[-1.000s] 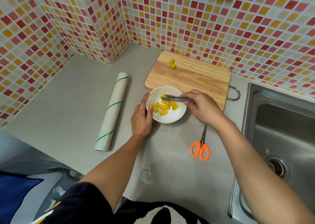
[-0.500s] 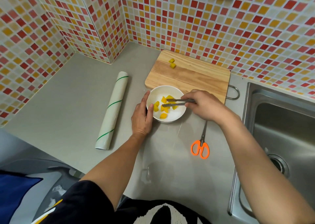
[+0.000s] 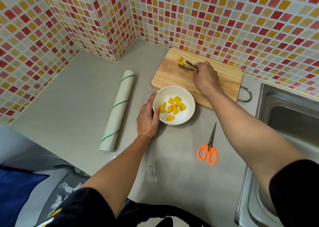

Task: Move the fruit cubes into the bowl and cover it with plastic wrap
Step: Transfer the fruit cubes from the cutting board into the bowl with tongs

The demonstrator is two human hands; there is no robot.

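the right hand (image 3: 205, 76) is stretched out over the wooden cutting board (image 3: 222, 81) near the surface's back edge, its fingers curled round a pair of metal tongs (image 3: 187, 66). the tongs' two arms stand apart, their tips reaching toward the two yellow fruit cubes (image 3: 180, 61) left at the board's far left corner; one tip lies just beside the nearer cube, though whether it touches cannot be told. the left hand (image 3: 148, 118) rests against the left side of the white bowl (image 3: 188, 113), fingers loosely wrapped along its wall and the thumb lying on the rim. the bowl stands on the surface, against the board's near left corner, and holds a heap of fruit cubes in the bowl (image 3: 173, 107). a roll of plastic wrap (image 3: 118, 110) with green stripes lies well to the left of the bowl, running from front to back. orange-handled scissors (image 3: 209, 148) lie closed on the surface in front of the board, toward the steel sink (image 3: 284, 116) at the right edge.
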